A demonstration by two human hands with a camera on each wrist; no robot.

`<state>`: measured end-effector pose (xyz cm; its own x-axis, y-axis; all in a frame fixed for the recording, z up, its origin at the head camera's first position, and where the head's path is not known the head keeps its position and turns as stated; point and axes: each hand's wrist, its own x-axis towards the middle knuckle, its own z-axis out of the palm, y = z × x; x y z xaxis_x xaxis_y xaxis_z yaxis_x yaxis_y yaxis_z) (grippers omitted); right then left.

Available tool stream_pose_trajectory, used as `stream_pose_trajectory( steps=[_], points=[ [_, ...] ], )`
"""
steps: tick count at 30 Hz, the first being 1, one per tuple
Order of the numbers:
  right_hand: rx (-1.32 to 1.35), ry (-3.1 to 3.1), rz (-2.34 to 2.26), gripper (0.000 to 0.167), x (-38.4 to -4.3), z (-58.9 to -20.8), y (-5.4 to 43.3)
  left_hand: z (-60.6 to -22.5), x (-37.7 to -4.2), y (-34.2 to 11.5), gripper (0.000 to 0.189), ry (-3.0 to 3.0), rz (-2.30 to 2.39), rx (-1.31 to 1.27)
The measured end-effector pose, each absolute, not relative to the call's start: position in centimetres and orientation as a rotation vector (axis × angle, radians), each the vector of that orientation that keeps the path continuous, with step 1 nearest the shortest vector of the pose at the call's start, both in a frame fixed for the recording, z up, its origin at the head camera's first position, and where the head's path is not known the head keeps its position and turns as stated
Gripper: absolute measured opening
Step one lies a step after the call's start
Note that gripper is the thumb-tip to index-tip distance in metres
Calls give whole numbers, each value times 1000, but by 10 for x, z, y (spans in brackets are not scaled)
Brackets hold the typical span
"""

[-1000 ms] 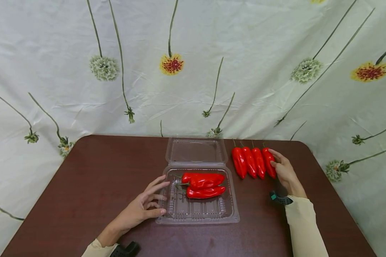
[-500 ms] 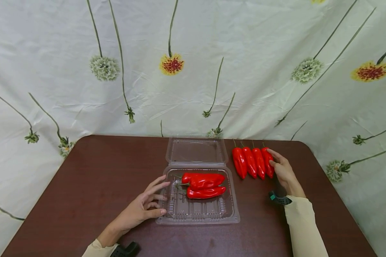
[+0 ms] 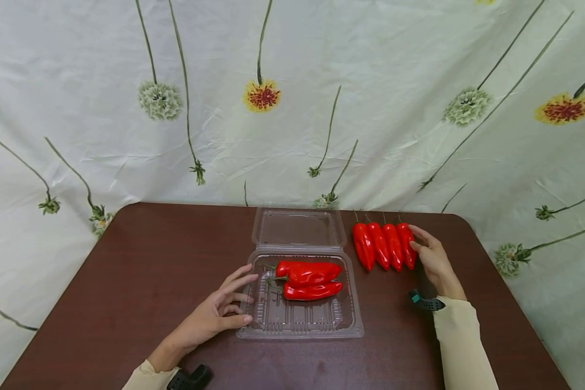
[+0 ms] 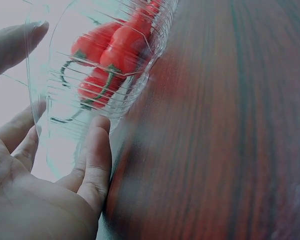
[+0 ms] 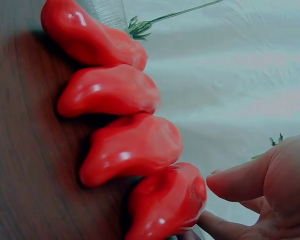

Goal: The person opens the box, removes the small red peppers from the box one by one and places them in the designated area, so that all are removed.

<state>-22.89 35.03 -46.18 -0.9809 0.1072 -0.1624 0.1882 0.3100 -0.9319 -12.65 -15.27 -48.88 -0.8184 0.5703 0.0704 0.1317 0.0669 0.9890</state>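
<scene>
Three red peppers (image 3: 313, 274) lie sideways in the base of a clear plastic clamshell box (image 3: 302, 329), stems to the left. My left hand (image 3: 212, 318) rests at the box's left side, fingers spread and thumb near the front corner. In the left wrist view its fingertips (image 4: 101, 122) meet the clear wall. Right of the lid, several more red peppers (image 3: 363, 246) lie side by side in a row, stems to the back. My right hand (image 3: 436, 265) is at the rightmost pepper (image 5: 167, 200), its thumb and fingertips right at the pepper's side, loosely bent.
The box's hinged lid (image 3: 298, 228) lies folded back flat toward the rear edge. Everything stands on a dark brown wooden table (image 3: 166, 260). Behind the table hangs a pale cloth (image 3: 385, 108) with printed flowers.
The rightmost pepper has shifted left, up against its neighbour in the row, pushed by my right hand. The right hand has since eased back slightly. My left hand stays in place.
</scene>
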Motion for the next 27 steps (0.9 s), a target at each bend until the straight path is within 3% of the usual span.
stream_pose_trajectory(
  steps=[9,27],
  points=[
    [335,2505,-1797,55,-228,-452,347,-489,-127,-153,75,2015,1815,714],
    [108,2606,-1722,50,-217,-424,313,-487,-126,-152,74,2019,1809,711]
  ],
)
